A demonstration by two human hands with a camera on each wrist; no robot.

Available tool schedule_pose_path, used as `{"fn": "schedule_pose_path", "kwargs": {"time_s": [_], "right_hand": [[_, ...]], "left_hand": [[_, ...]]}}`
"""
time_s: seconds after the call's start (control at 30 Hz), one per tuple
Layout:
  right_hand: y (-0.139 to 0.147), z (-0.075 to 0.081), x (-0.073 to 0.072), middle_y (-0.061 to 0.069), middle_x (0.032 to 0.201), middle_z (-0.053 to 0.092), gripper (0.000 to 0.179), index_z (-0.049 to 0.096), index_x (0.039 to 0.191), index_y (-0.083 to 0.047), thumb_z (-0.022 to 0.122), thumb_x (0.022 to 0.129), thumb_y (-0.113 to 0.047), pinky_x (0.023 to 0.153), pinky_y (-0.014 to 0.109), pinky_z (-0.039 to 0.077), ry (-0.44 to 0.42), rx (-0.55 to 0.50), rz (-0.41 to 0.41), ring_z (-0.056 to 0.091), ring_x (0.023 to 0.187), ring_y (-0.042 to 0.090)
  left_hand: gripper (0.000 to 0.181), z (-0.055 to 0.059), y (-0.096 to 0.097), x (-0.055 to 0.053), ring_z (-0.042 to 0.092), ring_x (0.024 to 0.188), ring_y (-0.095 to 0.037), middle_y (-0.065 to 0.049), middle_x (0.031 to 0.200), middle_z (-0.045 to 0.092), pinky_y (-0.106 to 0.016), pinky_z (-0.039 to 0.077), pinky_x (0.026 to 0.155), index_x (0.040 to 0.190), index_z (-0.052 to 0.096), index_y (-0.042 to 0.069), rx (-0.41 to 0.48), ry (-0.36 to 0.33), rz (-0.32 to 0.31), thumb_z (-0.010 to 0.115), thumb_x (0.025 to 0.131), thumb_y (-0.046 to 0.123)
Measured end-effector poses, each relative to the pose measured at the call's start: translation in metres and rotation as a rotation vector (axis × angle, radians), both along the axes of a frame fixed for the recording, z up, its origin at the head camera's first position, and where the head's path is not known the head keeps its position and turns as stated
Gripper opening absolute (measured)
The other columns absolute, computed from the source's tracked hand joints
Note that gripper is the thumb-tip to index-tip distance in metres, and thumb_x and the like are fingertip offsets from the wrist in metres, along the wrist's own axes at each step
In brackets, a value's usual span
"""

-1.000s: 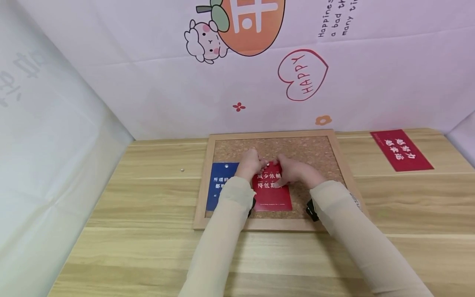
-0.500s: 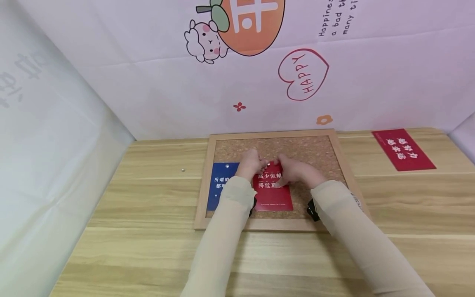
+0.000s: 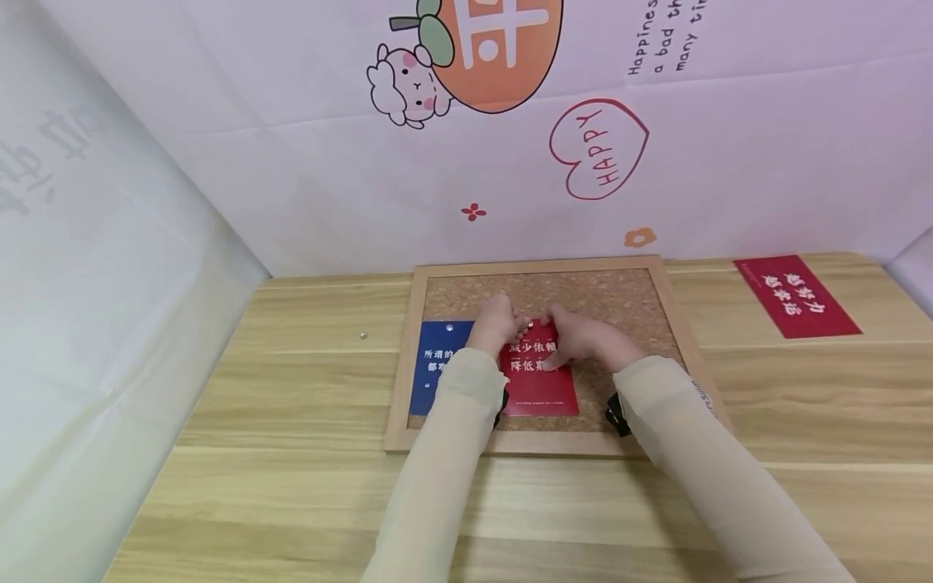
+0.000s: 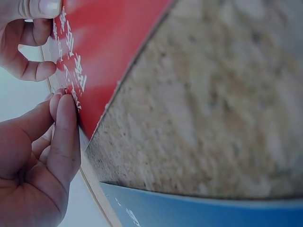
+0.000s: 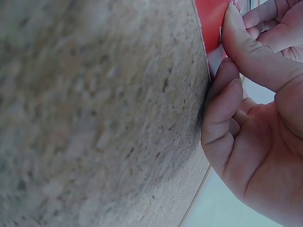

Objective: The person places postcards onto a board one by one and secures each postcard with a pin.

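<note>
A red card (image 3: 543,397) with white lettering lies on the framed corkboard (image 3: 605,295). At its top edge, a small shiny pushpin (image 3: 530,324) shows beside the fingertips of my left hand (image 3: 497,321). In the left wrist view, that hand's thumb and forefinger are pinched together at the card's edge, mostly covering what is between them. My right hand (image 3: 583,334) holds the card's upper right part, thumb (image 5: 239,35) on its face and fingers curled at the corner. A blue card (image 3: 430,389) hangs to the left under its own pushpin (image 3: 449,328), partly hidden by my left forearm.
Another red card (image 3: 798,295) lies on the wooden table (image 3: 291,486) to the right of the board. A loose pushpin (image 3: 363,336) sits on the table at the left. Behind the board rises a white printed cloth (image 3: 328,194).
Both hands keep their places at the top of the red card. The whole head view has shifted slightly right and down; nothing else has visibly moved.
</note>
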State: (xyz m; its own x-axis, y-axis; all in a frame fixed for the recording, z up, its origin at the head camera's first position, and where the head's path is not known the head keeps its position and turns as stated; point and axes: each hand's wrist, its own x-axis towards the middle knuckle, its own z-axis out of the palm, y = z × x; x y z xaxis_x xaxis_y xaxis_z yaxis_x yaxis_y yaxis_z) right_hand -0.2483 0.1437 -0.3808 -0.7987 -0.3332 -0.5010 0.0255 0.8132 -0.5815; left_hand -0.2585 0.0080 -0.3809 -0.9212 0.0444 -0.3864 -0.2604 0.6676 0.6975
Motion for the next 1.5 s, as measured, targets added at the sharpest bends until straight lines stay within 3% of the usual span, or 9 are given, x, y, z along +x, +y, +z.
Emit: {"fn": "schedule_pose_path", "kwargs": {"time_s": [0.4, 0.57, 0.8, 0.97, 1.2, 1.5], "right_hand": [[0.0028, -0.0001, 0.0004, 0.027, 0.133, 0.045, 0.061, 0.031, 0.132, 0.002, 0.069, 0.086, -0.01, 0.085, 0.037, 0.053, -0.001, 0.005, -0.008, 0.052, 0.114, 0.033], [0.002, -0.0002, -0.0008, 0.027, 0.134, 0.043, 0.063, 0.031, 0.133, 0.002, 0.07, 0.086, -0.011, 0.085, 0.037, 0.053, 0.001, 0.005, 0.001, 0.05, 0.114, 0.033], [0.0023, -0.0001, -0.0015, 0.028, 0.135, 0.044, 0.064, 0.031, 0.134, 0.002, 0.07, 0.086, -0.011, 0.082, 0.035, 0.054, 0.008, 0.004, 0.009, 0.051, 0.116, 0.034], [0.0035, 0.0006, -0.0025, 0.027, 0.136, 0.043, 0.064, 0.031, 0.135, 0.001, 0.07, 0.086, -0.011, 0.083, 0.036, 0.054, 0.002, 0.014, 0.0, 0.051, 0.116, 0.034], [0.0039, -0.0016, -0.0031, 0.026, 0.135, 0.044, 0.063, 0.031, 0.134, 0.0, 0.07, 0.086, -0.012, 0.087, 0.037, 0.053, 0.003, 0.024, 0.0, 0.05, 0.115, 0.032], [0.0032, -0.0028, -0.0015, 0.026, 0.134, 0.045, 0.062, 0.033, 0.132, 0.0, 0.071, 0.085, -0.012, 0.088, 0.038, 0.053, 0.006, 0.022, 0.004, 0.051, 0.117, 0.034]], "left_hand": [[0.016, 0.0, 0.0028, 0.0002, 0.052, 0.058, -0.01, -0.003, 0.071, 0.055, -0.018, 0.05, 0.055, 0.101, 0.057, 0.001, -0.037, 0.017, -0.014, 0.057, 0.095, 0.016], [0.019, 0.0007, 0.003, 0.0001, 0.05, 0.054, -0.011, -0.002, 0.062, 0.05, -0.016, 0.041, 0.048, 0.088, 0.062, 0.0, -0.092, 0.043, -0.038, 0.058, 0.095, 0.017], [0.018, -0.0033, -0.0005, -0.0035, 0.054, 0.056, -0.009, -0.001, 0.064, 0.054, -0.017, 0.052, 0.056, 0.093, 0.064, -0.002, 0.014, -0.006, -0.005, 0.058, 0.095, 0.016], [0.022, -0.004, 0.0004, -0.0055, 0.055, 0.058, -0.009, -0.002, 0.068, 0.056, -0.017, 0.054, 0.059, 0.098, 0.068, -0.003, 0.056, -0.027, 0.012, 0.058, 0.095, 0.016], [0.024, -0.0053, 0.0009, -0.0054, 0.054, 0.056, -0.008, -0.001, 0.064, 0.054, -0.015, 0.047, 0.053, 0.099, 0.068, -0.004, 0.051, -0.039, -0.01, 0.056, 0.097, 0.016], [0.024, -0.0078, -0.0006, -0.004, 0.054, 0.057, -0.008, -0.001, 0.063, 0.054, -0.016, 0.047, 0.055, 0.095, 0.068, -0.003, 0.048, -0.033, -0.007, 0.056, 0.097, 0.018]]}}
